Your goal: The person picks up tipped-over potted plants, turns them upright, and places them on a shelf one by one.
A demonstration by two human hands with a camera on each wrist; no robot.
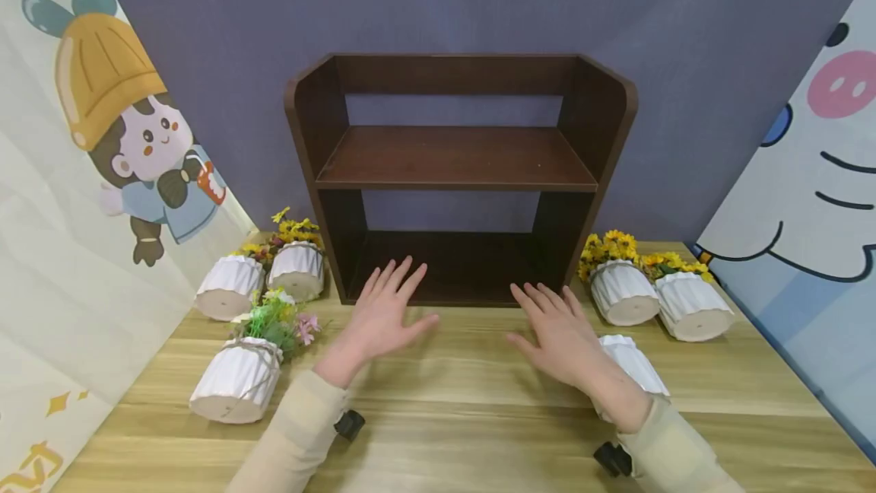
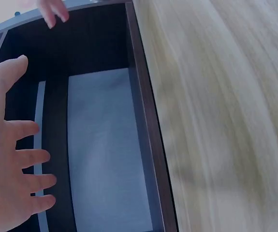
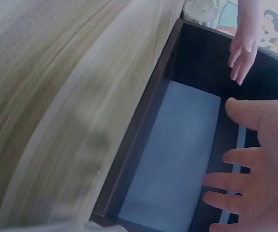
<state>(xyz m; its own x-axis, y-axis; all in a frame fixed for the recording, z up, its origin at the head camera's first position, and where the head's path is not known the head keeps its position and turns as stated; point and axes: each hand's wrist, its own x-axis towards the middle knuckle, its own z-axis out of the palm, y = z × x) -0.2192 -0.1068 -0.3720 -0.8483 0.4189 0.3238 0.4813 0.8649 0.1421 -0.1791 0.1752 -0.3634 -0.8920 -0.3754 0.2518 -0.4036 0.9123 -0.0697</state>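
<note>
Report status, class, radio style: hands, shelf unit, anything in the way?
Left hand and right hand open, holding nothing. Brown shelf unit upright between potted flowers. One white pot partly hidden by right forearm; nothing visible between hands and shelf unit.

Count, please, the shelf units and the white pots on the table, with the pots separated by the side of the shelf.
Brown shelf unit: 1
White pots left of it: 3
White pots right of it: 3 (one is partly hidden by the right forearm)
Total: 7
</note>
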